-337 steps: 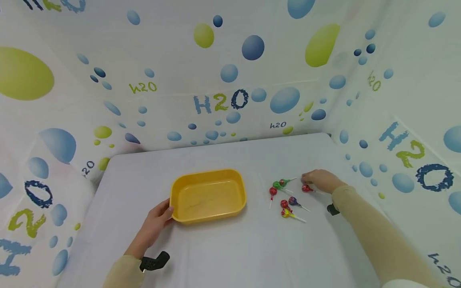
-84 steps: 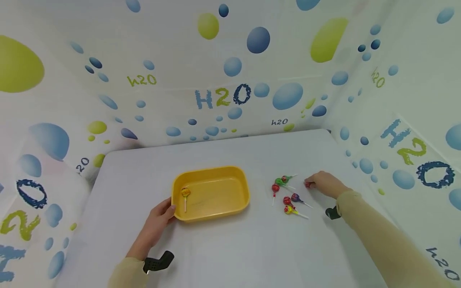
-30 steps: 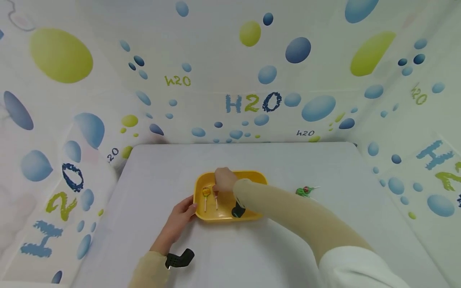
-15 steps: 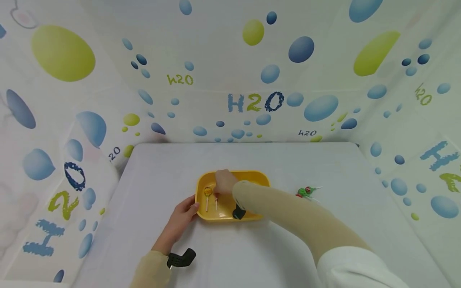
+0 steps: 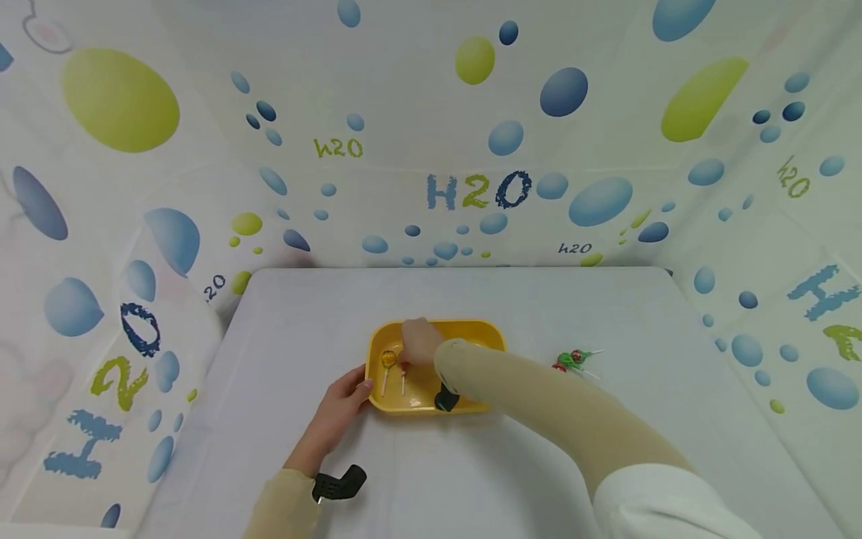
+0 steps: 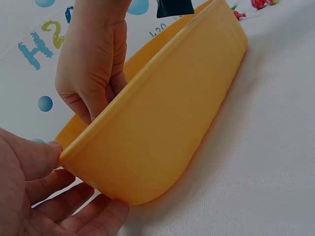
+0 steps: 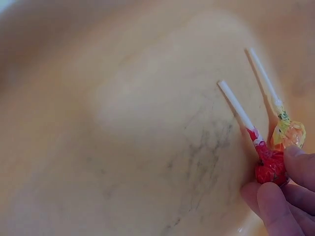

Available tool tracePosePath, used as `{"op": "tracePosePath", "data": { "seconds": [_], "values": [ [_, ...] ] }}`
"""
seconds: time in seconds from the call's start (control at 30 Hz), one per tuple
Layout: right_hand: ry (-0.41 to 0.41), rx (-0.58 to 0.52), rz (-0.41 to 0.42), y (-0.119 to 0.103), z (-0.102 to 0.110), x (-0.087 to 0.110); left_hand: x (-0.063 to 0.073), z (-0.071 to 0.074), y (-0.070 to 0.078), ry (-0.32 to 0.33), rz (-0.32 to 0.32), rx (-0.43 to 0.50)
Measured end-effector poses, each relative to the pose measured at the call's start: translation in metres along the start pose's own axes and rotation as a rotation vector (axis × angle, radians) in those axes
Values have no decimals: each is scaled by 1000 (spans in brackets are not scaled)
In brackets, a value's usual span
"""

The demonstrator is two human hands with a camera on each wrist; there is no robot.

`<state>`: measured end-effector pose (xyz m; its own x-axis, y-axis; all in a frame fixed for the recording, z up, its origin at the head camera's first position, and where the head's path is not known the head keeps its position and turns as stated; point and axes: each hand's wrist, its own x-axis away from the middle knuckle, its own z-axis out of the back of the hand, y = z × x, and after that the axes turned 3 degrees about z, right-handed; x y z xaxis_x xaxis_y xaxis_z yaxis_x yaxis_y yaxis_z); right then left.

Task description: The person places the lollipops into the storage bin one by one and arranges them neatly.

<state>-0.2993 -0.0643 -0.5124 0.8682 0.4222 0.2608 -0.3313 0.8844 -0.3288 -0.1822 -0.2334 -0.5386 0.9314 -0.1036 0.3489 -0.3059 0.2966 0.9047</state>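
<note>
A yellow tray (image 5: 471,326) lies on the white tabletop, and my left hand (image 5: 340,404) grips its left end. In the left wrist view the thumb is on the rim and the fingers reach beneath the wall. Inside the tray, my right hand (image 5: 420,342) pinches a red-wrapped lollipop (image 7: 270,169) by its round head. Its white stick points toward the tray's near side. Just left of it in the head view is a yellow-orange lollipop (image 5: 389,361), lying alone with its stick nearly parallel. My right forearm covers part of the tray.
Right of the tray are more lollipops: a green one (image 5: 566,361), a red-and-green one (image 5: 577,355) and part of a red one (image 5: 559,367). My right sleeve (image 5: 539,382) passes over the table and hides the area below them. A printed curtain surrounds the table.
A yellow-orange lollipop has come to lie in the tray. Later my right hand took a red lollipop from the right and brought it in beside that one. Over the last half second little moves.
</note>
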Motion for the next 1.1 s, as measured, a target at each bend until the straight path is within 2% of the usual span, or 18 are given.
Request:
{"op": "tracePosePath", "data": {
  "seconds": [0.57, 0.7, 0.8, 0.93, 1.0, 1.1],
  "values": [
    [-35, -37, -27, 2, 2, -1, 0, 0, 1, 0, 7, 13],
    [-21, -65, -15, 6, 9, 4, 0, -1, 1, -2, 1, 12],
    [13, -111, 22, 12, 24, 16, 0, -3, 1, -4, 2, 6],
    [73, -247, 29, 29, 61, 42, 1, -4, 1, -5, 0, -3],
    [124, -318, 22, 46, 83, 57, 1, -4, 1, -4, -8, -13],
    [221, -395, 20, 85, 114, 80, 1, -1, 0, -2, -17, -31]
  ]
}}
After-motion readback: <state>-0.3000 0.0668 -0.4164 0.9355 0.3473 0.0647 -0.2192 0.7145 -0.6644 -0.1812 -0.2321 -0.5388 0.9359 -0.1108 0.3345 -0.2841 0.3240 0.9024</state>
